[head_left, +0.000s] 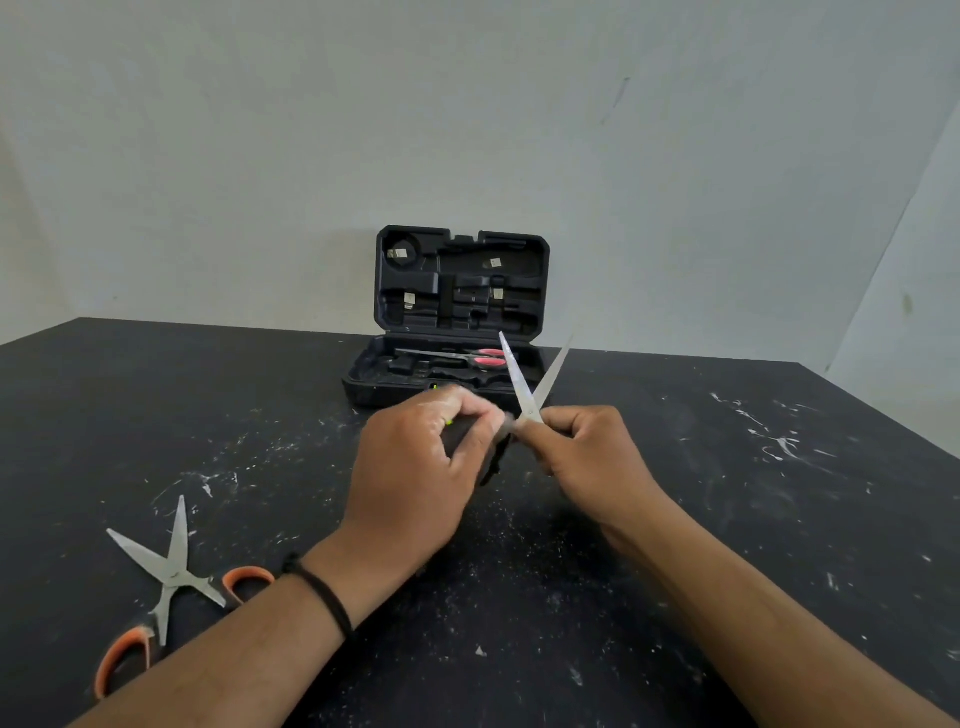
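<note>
Head view:
- The left hand (415, 467) and the right hand (587, 452) are close together in the middle, above the black table (727, 519).
- Both hands hold the silver scissors (519, 384).
- The two blades are open like a V. They stick up and away just above the right hand.
- The left hand has its fingers curled round the dark handle end of the silver scissors (a tiny bit of green peeks out by its knuckles).
- The right hand is curled tight too. Its fingertips pinch the silver scissors right where the blades cross.
- The fingertips of the two hands almost touch.
- A dark wristband (322, 592) sits on the left wrist.
- The orange scissors (170, 571) lie open and flat on the table, well to the left of the left hand and nearer to the person.
- A black tool case (374, 395) stands open just behind both hands, with its lid up against the wall.
- The red scissors (488, 359) lie inside the bottom half of the tool case, behind the right hand's blades.
- White specks and scratches cover the table on both sides of the hands.
</note>
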